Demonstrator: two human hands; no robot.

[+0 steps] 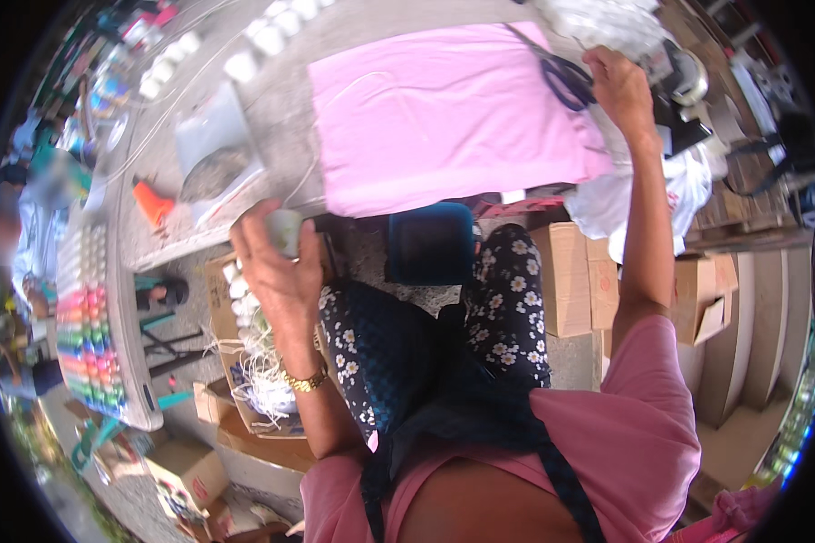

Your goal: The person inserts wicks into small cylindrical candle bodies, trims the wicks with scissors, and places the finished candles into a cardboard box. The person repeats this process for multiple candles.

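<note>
My left hand (pixel 276 271) is closed around a small pale whitish-green cup (pixel 285 232) at the table's front edge. A thin white string (pixel 306 176) rises from beside the cup. Ahead of me a pink cloth (pixel 426 118) lies spread on the table. At its far right corner rests a pair of scissors (pixel 566 83) with dark blue handles, blades pointing away to the left. My right hand (pixel 623 90) is right beside the handles, its fingers bent together; whatever they hold, if anything, is too small to make out.
Left of the cloth lie a clear plastic bag (pixel 213 167) with dark contents and an orange object (pixel 154 201). Several white cups (pixel 264 38) line the far side. Clear plastic wrap (pixel 607 27) lies far right. Below are cardboard boxes (pixel 566 281), a blue bin (pixel 432 242) and white strings (pixel 267 385).
</note>
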